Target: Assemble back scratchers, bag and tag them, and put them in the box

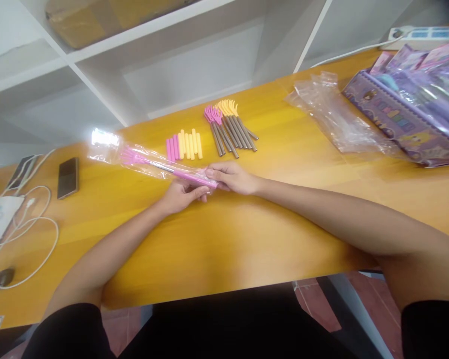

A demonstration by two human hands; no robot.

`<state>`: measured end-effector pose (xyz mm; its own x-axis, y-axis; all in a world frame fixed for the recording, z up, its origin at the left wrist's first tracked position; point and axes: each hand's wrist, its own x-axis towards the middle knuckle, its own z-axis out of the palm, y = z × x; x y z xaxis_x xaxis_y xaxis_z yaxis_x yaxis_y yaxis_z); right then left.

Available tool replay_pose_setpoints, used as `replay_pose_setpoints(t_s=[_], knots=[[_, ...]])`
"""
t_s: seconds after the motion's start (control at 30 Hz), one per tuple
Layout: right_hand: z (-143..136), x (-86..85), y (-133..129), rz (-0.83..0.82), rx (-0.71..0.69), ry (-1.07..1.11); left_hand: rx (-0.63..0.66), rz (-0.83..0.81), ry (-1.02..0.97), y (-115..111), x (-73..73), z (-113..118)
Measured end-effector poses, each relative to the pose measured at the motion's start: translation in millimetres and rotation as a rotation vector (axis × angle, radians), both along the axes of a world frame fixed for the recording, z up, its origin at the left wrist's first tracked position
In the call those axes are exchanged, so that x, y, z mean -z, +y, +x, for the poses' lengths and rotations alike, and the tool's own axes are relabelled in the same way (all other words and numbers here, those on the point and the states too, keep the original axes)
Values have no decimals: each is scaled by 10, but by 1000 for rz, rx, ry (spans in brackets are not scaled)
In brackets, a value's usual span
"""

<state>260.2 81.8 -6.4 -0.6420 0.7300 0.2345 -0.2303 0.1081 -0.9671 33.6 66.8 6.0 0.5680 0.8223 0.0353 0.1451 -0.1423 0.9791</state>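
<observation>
pink-and-silver back scratcher (169, 170) in clear plastic sleeve (153, 172): over yellow-brown wooden counter (209, 244), grasped at handle end (195, 178) by left hand (182, 196) and right hand (234, 177). likely light, stiff, slippery when sleeved; best held by handle. close beyond, possible obstruction: short pink and yellow tubes (187, 145), metal-shafted pink and yellow claws (230, 127).

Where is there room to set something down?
Bare table lies between left forearm and right forearm, below the bagged pink claw; also between right forearm and clear bags. Crowded: far middle, with tubes and claw-tipped rods; left end, with phone and cables.
</observation>
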Motion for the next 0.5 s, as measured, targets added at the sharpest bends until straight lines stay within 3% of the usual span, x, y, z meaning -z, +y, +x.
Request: replay_pose_setpoints(t_s=[0.23,0.5], knots=[[51,-17,12,254,190,-111,-39,2,73,-20,42,-51],[-7,-11,15,25,10,-17,-58,15,119,34,58,-70]])
